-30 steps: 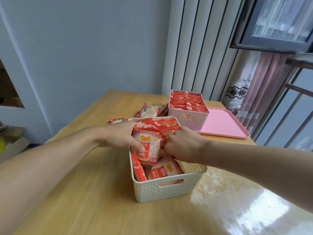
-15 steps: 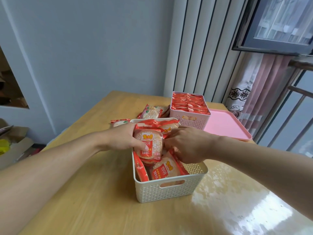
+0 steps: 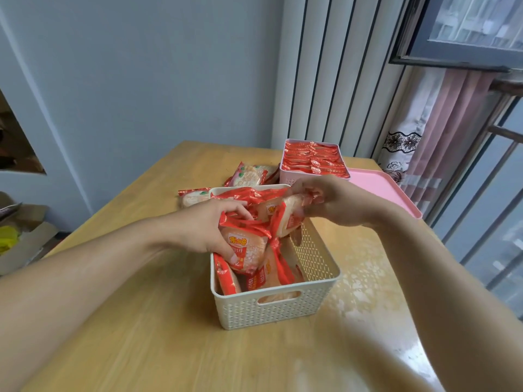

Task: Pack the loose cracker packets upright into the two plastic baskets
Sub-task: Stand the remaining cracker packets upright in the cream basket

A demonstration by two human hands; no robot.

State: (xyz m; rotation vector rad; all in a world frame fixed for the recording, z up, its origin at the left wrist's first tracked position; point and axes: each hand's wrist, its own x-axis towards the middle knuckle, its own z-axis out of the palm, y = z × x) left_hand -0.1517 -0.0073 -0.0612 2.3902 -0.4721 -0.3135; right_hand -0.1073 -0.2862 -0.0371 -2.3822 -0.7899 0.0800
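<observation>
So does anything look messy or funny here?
Yes: the packets in the white basket lean every which way, unlike the neat pink basket. Two loose packets lie flat on the table.

Cream lattice basket (image 3: 271, 312), red packets (image 3: 246, 250), pink tray (image 3: 385, 188)

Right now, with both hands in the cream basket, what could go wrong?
1. The right hand pinches a raised packet by its wrapper edge above the cream basket; it may slip or land tilted.
2. The left hand holds a leaning packet; letting go could topple the row.
3. Loose packets lie behind the basket and could be overlooked.
</observation>
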